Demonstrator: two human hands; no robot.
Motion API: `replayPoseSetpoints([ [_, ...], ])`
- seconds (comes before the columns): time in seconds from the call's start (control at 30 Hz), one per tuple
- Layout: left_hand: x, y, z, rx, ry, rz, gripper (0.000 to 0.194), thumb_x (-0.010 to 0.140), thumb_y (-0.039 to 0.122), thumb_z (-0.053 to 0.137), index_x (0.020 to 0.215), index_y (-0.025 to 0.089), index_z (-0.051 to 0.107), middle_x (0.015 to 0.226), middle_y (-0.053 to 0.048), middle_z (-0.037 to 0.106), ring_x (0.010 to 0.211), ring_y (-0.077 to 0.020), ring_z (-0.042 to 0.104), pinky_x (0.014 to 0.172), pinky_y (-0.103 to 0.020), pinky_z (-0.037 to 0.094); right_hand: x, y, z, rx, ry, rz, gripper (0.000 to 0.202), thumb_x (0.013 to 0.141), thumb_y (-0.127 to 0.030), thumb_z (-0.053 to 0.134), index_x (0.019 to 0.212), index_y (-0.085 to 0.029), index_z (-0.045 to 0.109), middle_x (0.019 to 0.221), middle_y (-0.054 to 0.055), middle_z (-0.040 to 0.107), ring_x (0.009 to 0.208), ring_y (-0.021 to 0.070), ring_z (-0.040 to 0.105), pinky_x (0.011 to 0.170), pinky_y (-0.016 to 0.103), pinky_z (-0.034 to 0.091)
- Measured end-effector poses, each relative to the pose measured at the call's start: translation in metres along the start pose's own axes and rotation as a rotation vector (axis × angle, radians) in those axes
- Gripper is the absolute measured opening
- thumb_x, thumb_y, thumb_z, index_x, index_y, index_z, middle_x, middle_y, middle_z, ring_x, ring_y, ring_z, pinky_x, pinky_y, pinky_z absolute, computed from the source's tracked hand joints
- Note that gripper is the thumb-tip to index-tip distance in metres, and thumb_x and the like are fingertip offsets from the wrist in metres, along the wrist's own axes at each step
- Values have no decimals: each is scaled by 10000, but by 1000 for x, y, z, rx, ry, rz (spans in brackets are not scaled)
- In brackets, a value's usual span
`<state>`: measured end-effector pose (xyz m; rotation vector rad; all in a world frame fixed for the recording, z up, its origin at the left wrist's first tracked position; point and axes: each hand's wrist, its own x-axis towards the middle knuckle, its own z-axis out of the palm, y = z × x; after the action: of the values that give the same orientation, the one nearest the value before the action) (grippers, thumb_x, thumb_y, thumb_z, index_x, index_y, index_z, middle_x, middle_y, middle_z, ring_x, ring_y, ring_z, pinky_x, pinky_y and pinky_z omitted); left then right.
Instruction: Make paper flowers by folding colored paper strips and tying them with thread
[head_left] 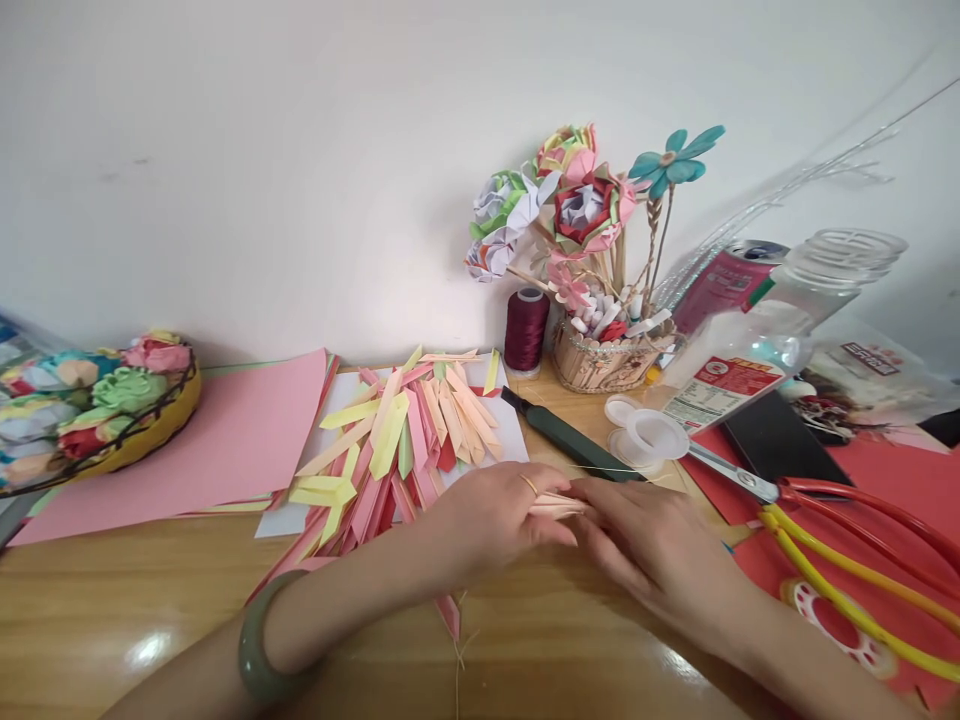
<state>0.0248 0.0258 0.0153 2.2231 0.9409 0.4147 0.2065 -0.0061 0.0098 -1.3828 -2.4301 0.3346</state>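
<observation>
My left hand (502, 505) is closed round a small bundle of folded pale-peach paper pieces (556, 505). From the other side, the fingers of my right hand (652, 535) pinch the bundle's end, so the two hands meet over the table. Part of the bundle is hidden by the fingers. A thin thread (607, 469) runs just beyond my right hand. Behind my left forearm lies a pile of folded paper strips (386, 440) in pink, yellow, peach, green and red. One pink strip (448, 615) pokes out below the forearm, near a loose thread tail (458, 665).
Right: red-and-yellow-handled scissors (787, 492), a tape roll (838, 628), red paper (900, 490), a clear jar (765, 340), a can (727, 285). Behind: a dark-green cutter (574, 440), a maroon thread spool (526, 332), a basket (600, 365) of paper flowers. Left: pink sheets (247, 430), a flower-filled basket (150, 440).
</observation>
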Motion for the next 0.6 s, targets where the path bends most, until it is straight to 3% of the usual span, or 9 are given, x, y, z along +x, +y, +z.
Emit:
replayPoseSetpoints([
  [0.17, -4, -6, 9, 192, 56, 149, 286, 862, 339, 387, 990, 146, 554, 881, -70, 617, 813, -166, 565, 696, -275, 448, -2, -2, 5, -78, -6, 0, 200, 805, -161, 345, 684, -183, 502, 579, 5, 555, 517, 139, 491, 490, 249, 294],
  [0.37, -5, -2, 10, 53, 73, 183, 241, 881, 223, 355, 988, 153, 559, 870, -48, 618, 808, -134, 556, 730, -245, 432, -2, -6, 5, -80, 9, 0, 175, 760, -133, 337, 650, -184, 464, 565, 5, 527, 496, 140, 443, 491, 260, 284],
  [0.5, -5, -2, 11, 49, 92, 178, 258, 888, 232, 319, 950, 136, 551, 833, -62, 611, 780, -144, 556, 700, -259, 431, -2, -7, 2, 43, -61, 36, 182, 814, -204, 349, 719, -186, 502, 613, 11, 556, 550, 150, 484, 518, 265, 333],
  [0.6, -6, -3, 11, 45, 83, 113, 254, 890, 267, 312, 938, 145, 529, 840, -63, 610, 774, -152, 560, 678, -267, 428, -3, -5, 0, 171, -88, 10, 206, 873, -249, 333, 889, -198, 533, 751, 34, 612, 667, 162, 548, 582, 272, 388],
])
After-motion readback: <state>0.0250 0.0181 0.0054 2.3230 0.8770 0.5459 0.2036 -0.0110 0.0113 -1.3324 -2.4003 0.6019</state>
